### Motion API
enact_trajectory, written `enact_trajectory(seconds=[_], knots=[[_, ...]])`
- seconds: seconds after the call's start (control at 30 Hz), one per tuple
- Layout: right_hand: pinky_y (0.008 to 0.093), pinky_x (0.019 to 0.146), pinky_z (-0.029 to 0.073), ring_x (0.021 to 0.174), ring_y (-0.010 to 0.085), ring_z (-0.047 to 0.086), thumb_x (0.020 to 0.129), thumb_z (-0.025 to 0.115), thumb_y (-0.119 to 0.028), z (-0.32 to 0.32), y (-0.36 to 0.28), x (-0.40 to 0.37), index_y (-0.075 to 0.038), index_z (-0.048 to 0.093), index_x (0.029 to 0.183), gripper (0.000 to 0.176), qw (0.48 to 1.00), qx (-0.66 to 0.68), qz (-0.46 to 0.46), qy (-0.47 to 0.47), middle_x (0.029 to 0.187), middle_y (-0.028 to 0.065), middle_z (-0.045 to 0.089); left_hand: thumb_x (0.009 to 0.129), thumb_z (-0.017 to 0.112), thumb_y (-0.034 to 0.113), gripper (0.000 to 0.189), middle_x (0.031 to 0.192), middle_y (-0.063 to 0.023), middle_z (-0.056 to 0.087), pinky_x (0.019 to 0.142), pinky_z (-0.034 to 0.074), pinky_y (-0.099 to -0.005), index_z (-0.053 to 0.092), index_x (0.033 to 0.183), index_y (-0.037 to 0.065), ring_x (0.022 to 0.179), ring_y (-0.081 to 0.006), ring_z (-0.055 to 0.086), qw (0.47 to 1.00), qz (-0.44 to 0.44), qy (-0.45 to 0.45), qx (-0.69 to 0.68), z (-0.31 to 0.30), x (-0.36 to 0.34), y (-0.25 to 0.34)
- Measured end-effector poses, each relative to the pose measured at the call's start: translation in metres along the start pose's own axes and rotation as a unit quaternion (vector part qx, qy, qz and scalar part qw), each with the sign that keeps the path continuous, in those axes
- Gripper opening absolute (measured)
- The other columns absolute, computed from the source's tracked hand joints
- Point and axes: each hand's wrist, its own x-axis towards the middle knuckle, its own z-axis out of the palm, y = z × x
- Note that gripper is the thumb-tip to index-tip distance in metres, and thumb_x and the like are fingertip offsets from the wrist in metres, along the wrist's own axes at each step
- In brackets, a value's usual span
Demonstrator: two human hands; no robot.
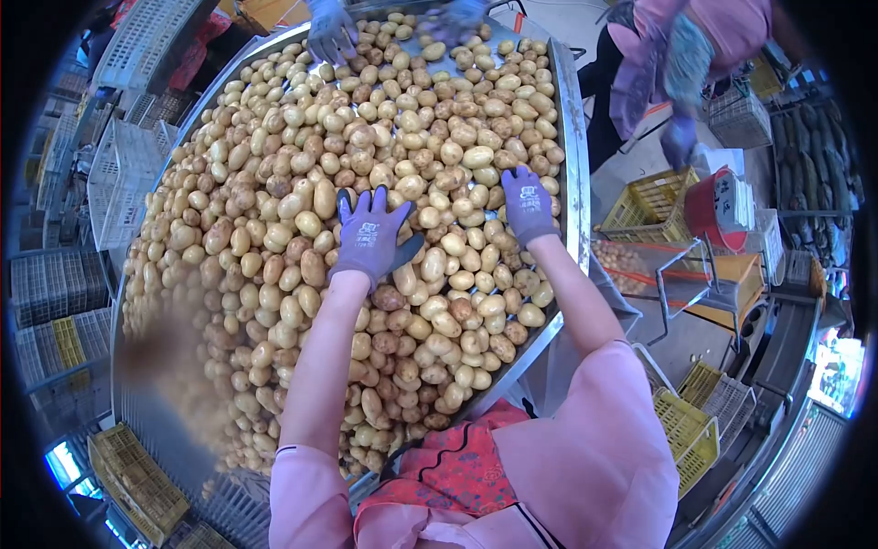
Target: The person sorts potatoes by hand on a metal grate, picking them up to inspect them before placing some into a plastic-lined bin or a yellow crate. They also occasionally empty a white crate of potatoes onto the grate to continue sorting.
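Potatoes [274, 210] cover a large metal sorting table [572, 156] in front of me. My left hand [370, 236], in a purple glove with dark fingertips, lies on the potatoes near the middle, its fingers spread. Toward the table's right edge, my right hand [530, 206] rests palm down on more potatoes in a matching glove, the fingers fairly straight and pointing away from me. Neither hand is closed around a potato.
Two gloved hands of another person [331, 35] reach over the far edge. A person in pink [722, 37] stands at the upper right. Yellow crates [651, 206], a red bucket [713, 209] and a metal frame [672, 293] are on the right; grey crates [119, 183] stand left.
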Motion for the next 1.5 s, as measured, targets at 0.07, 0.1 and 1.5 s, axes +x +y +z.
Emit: enact_trajectory(seconds=[0.07, 0.1, 1.5], knots=[[0.0393, 0.074, 0.051, 0.095, 0.0313, 0.058, 0.079, 0.055, -0.004, -0.001, 0.004, 0.001, -0.005, 0.054, 0.112, 0.033, 0.998, -0.036, -0.041, 0.021, 0.106, 0.0162, 0.055, 0.08, 0.059, 0.052, 0.059, 0.14, -0.0226, 0.039, 0.109, 0.014, -0.06, 0.052, 0.131, 0.023, 0.13, -0.0407, 0.036, 1.0, -0.006, -0.003, -0.003, -0.004, -0.001, 0.002], [0.0389, 0.074, 0.051, 0.095, 0.0305, 0.058, 0.08, 0.056, -0.004, -0.001, 0.005, 0.004, -0.006, 0.054, 0.112, 0.032, 0.997, -0.053, -0.061, -0.002, 0.106, 0.0155, 0.055, 0.08, 0.06, 0.049, 0.058, 0.14, -0.0223, 0.04, 0.109, 0.015, -0.0599, 0.053, 0.13, 0.02, 0.131, -0.0406, 0.036, 1.0, -0.01, -0.009, -0.006, -0.007, -0.001, 0.005], [0.0345, 0.088, 0.046, 0.101, 0.022, 0.058, 0.086, 0.062, -0.009, -0.126, 0.025, -0.258, -0.005, 0.054, 0.117, 0.032, 0.875, 0.347, 0.146, 0.306, 0.109, 0.0098, 0.06, 0.088, 0.06, 0.012, 0.063, 0.144, -0.019, 0.035, 0.111, 0.027, -0.0392, 0.029, 0.142, -0.001, 0.135, -0.0286, 0.032, 0.89, -0.015, 0.099, -0.446, -0.001, -0.197, 0.101]])
